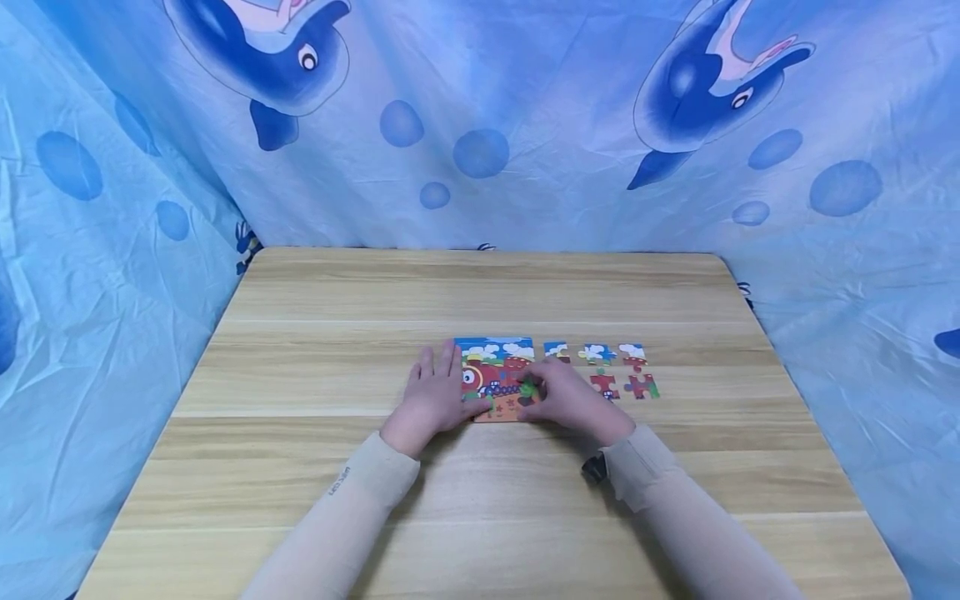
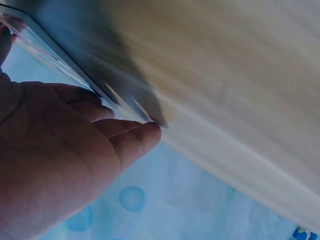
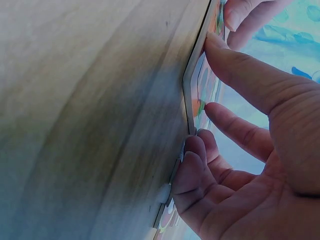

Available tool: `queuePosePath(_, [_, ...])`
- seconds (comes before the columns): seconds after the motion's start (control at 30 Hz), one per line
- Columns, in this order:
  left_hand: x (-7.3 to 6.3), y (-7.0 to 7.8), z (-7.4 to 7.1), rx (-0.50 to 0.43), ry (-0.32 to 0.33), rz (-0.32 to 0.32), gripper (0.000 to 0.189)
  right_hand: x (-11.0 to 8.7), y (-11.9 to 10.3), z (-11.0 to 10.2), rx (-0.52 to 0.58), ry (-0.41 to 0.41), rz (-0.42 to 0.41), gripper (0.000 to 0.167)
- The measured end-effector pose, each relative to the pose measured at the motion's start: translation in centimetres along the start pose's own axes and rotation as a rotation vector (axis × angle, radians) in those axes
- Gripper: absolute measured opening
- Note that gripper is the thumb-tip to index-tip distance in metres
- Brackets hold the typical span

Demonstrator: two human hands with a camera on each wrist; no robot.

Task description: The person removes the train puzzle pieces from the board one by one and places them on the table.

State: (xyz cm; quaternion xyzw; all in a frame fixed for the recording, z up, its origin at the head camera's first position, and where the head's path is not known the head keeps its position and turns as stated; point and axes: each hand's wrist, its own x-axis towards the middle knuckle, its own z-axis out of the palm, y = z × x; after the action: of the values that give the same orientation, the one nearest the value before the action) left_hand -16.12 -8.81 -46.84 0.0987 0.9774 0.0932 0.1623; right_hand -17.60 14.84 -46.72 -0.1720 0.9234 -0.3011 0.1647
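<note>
Pale sleeves (image 1: 333,523) reach out: left hand (image 1: 433,397) straight-fingered against the puzzle (image 1: 497,360), right hand (image 1: 567,398) bent-fingered, hold unclear. Only the head view shows five loose pieces (image 1: 597,354).

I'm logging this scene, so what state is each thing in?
Puzzle board: flat on the table, partly covered by the hands.
Five visible loose pieces: face up, apart from the board.
Left hand: fingers straight, against the board.
Right hand: fingers bent over the board's right side; whether it holds a piece is unclear.
Backdrop: hung, creased.
</note>
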Motion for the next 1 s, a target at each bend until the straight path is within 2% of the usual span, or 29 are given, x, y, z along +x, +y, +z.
queuePosePath(0.1, [0.3,0.6,0.4,0.025,0.026,0.037,0.109,0.0,-0.1,0.0,0.009,-0.002,0.007,0.053])
queuePosePath(0.23, [0.6,1.2,0.6,0.042,0.022,0.067,0.104,0.1,-0.1,0.0,0.011,-0.005,0.012,0.053])
queuePosePath(0.4, [0.4,1.6,0.4,0.035,-0.009,0.060,0.097,0.2,0.0,0.1,0.003,-0.004,0.002,0.052])
queuePosePath(0.8, [0.5,1.6,0.2,0.056,-0.045,0.048,0.096,0.3,-0.4,-0.1,0.008,0.007,0.001,0.048])
queuePosePath(1.0, [0.6,1.5,0.4,0.054,-0.045,0.041,0.096,0.2,-0.5,-0.1,0.036,0.032,0.006,0.036])
